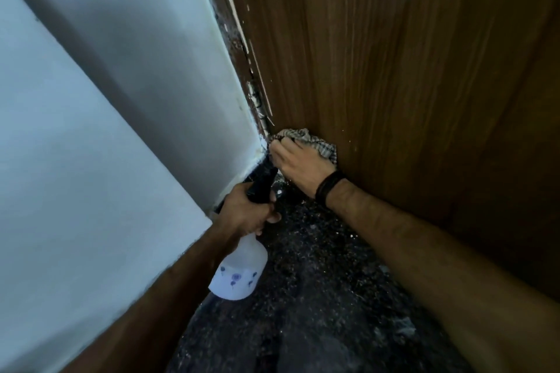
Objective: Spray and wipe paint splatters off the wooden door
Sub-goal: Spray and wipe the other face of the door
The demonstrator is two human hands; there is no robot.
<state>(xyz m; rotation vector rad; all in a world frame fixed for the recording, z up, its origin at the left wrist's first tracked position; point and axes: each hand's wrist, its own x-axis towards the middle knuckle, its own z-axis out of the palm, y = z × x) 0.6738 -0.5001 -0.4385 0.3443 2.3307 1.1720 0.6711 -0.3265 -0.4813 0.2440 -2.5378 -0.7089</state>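
The brown wooden door fills the right side, with white paint splatters running down its hinge edge. My right hand presses a checked cloth against the door low down, near the hinge corner; its fingers curl over the cloth. A black band circles that wrist. My left hand grips the neck of a translucent white spray bottle with a black trigger head, held just below and left of the cloth, nozzle towards the corner.
A pale blue-white wall stands on the left and meets the door at a paint-flecked hinge. Dark speckled floor lies below, strewn with pale flecks. The gap between wall and door is narrow.
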